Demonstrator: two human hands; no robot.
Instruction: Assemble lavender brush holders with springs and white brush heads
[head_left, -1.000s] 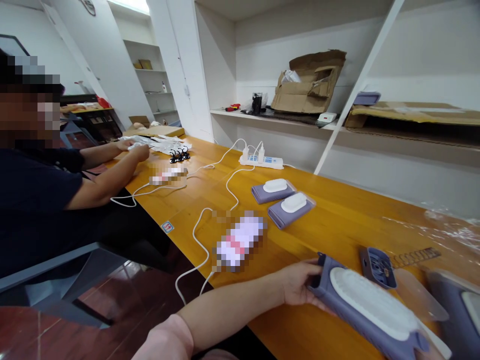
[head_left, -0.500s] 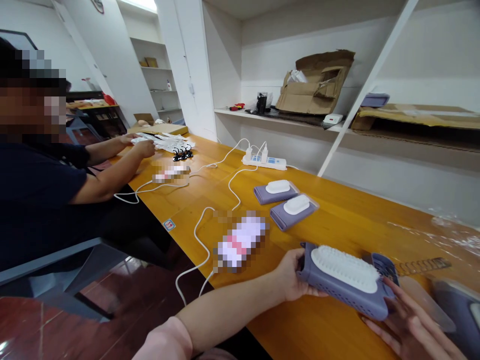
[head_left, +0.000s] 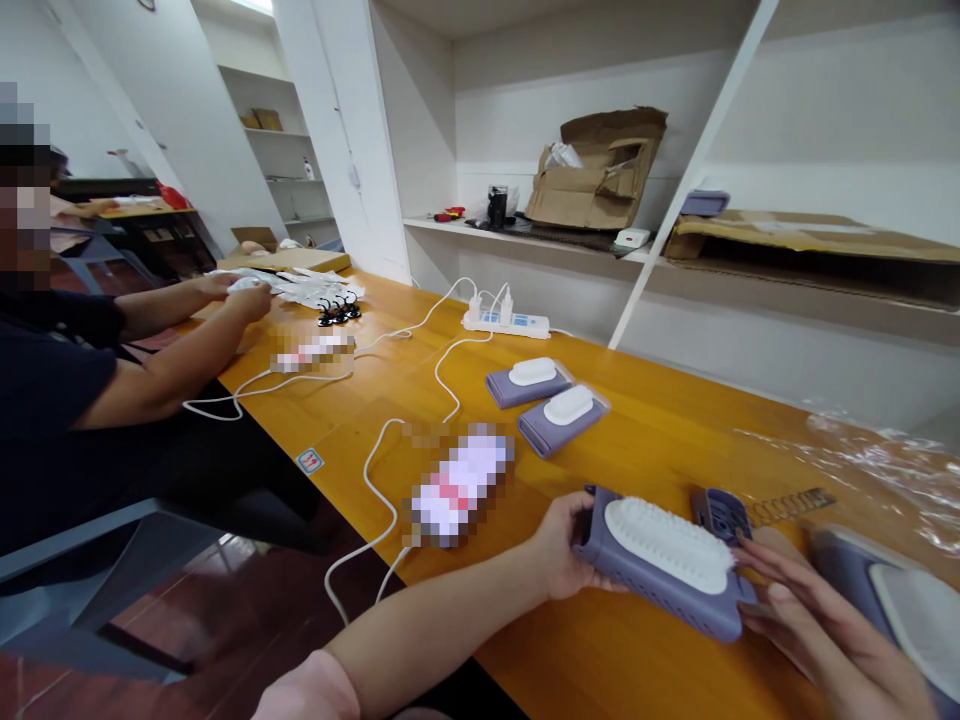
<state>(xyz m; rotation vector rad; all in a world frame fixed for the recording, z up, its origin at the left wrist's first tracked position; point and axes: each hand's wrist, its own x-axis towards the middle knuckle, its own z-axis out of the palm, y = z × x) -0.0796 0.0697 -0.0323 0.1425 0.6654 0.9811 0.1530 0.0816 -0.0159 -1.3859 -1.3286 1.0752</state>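
Note:
My left hand [head_left: 566, 550] grips the left end of a purple box-shaped brush [head_left: 660, 620] above the table, its white bristle pad [head_left: 667, 545] facing up. At the brush's other end is my right hand [head_left: 832, 610], fingers bent together close to its end tab; what they pinch is unclear. Just behind the brush lies a small purple plastic part [head_left: 720, 515], with a metal coil spring [head_left: 795, 505] beside it. Another purple brush [head_left: 900, 600] is partly visible at the right edge. Two more, a farther brush [head_left: 529, 380] and a nearer brush [head_left: 564, 418], lie farther back.
A blurred-out phone [head_left: 461, 485] with white cables lies left of my hands. A power strip [head_left: 506, 322] stands near the shelf wall. Clear plastic wrap [head_left: 885, 465] covers the right side. A co-worker [head_left: 52, 370] handles white packets at left, near black hooks [head_left: 339, 308].
The view has swung slightly right, so most things sit farther left. My right fingers have drawn closer together by the brush's end, and the small purple part behind shows more fully.

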